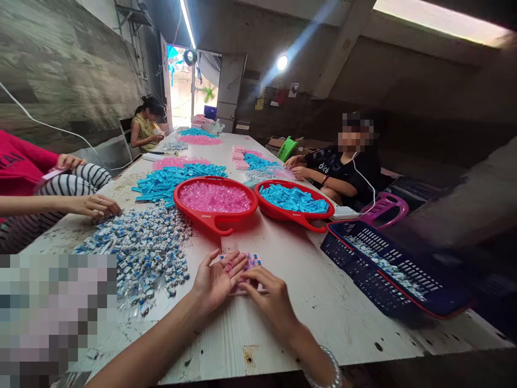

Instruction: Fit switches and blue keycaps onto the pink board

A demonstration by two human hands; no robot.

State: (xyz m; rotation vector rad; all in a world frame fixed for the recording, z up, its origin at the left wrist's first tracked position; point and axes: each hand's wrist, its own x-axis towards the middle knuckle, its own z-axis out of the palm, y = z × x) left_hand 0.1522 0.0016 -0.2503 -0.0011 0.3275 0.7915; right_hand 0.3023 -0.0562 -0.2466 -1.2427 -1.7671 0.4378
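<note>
My left hand (pixel 216 281) and my right hand (pixel 270 296) meet over a small pink and lilac plastic strip (pixel 246 269) near the table's near edge. Both sets of fingers press on the strip, and my hands partly hide it. Left of my hands lies a wide heap of small blue-and-white plastic parts (pixel 139 253). Ahead stand a red tray of pink pieces (pixel 189 215) and a red tray of blue pieces (pixel 278 213). Neither hand touches the heap or the trays. A beaded bracelet (pixel 325 369) circles my right wrist.
A co-worker's hand (pixel 95 206) rests at the heap's far edge on the left. Another co-worker sits across the white wooden table (pixel 323 307), and a third sits far back. A navy plastic basket (pixel 343 250) stands at the right, with more blue and pink piles beyond the trays.
</note>
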